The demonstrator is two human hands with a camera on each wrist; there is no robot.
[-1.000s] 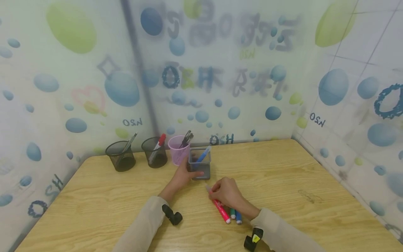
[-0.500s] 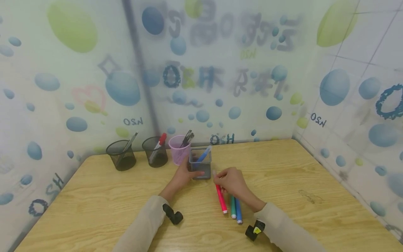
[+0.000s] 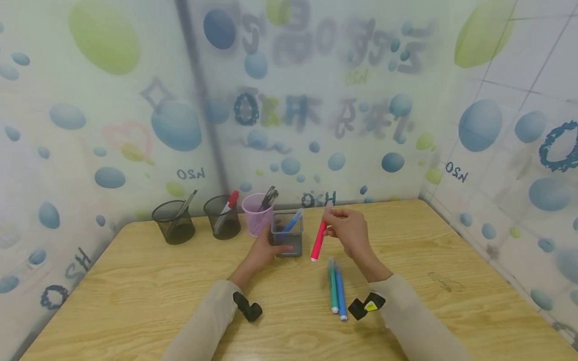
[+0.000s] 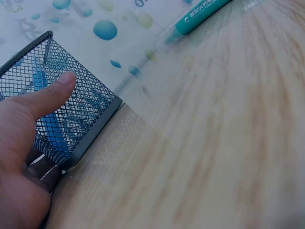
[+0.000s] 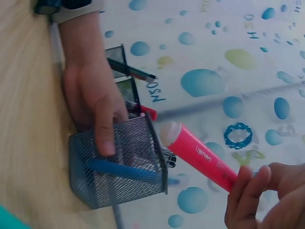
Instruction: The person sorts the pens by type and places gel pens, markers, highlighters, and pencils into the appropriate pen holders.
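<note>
My left hand (image 3: 262,252) grips a square grey mesh pen holder (image 3: 291,245), thumb across its front and fingers behind the left side. Inside the holder leans a blue marker (image 3: 292,221). Just right of it, my right hand (image 3: 353,231) pinches a pink marker (image 3: 319,241) near its upper, capped end. The marker hangs above the table, white-tipped end down, apart from the holder; the right wrist view shows this pink marker (image 5: 205,157) close up. Below the right hand, a green marker (image 3: 333,288) and a second blue marker (image 3: 341,296) lie side by side on the table.
Left of the holder stand a lilac cup (image 3: 254,218) with black pens, a black mesh cup (image 3: 226,225) with a red-capped marker, and another black mesh cup (image 3: 176,230) with a pen. A patterned wall (image 3: 352,180) rises behind the wooden table (image 3: 135,301).
My right hand has lifted the pink marker off the table and carried it up and away toward the wall, tilting it more upright. The left hand and the pen holder stay in place.
</note>
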